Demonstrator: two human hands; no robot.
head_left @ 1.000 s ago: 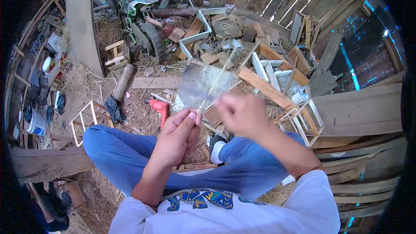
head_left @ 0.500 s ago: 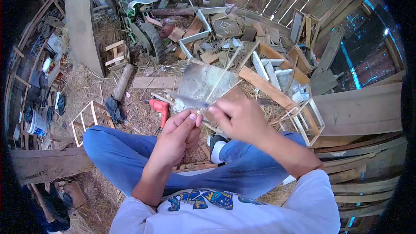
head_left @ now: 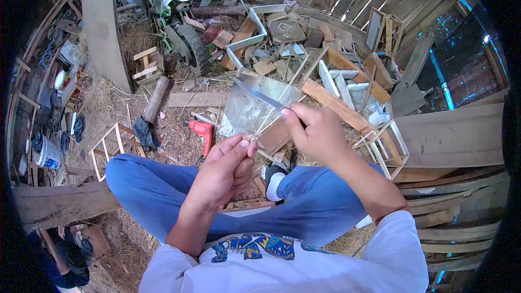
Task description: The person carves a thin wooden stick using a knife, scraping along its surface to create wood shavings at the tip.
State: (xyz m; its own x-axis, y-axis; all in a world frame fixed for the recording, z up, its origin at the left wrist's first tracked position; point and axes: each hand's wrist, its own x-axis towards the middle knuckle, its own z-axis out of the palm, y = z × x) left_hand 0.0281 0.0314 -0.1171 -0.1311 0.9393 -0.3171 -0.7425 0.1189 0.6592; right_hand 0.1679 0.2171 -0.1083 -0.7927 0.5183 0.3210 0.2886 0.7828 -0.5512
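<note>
While my left hand [head_left: 227, 168] pinches a thin wood strip [head_left: 266, 126] and my right hand [head_left: 321, 133] grips the knife [head_left: 261, 96] clear, I judge its rough near end partly shaved, unfinished.

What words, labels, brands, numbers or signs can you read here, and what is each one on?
None can be read for certain.
Bucket: blue print, too small and blurred to read.
Tub: coloured side, too small to read.
Hexagonal piece: a diamond-like mark, no letters I can make out.
Shirt: patterned print, no legible word.
Drill: no legible brand.
Knife: no legible marking.
</note>
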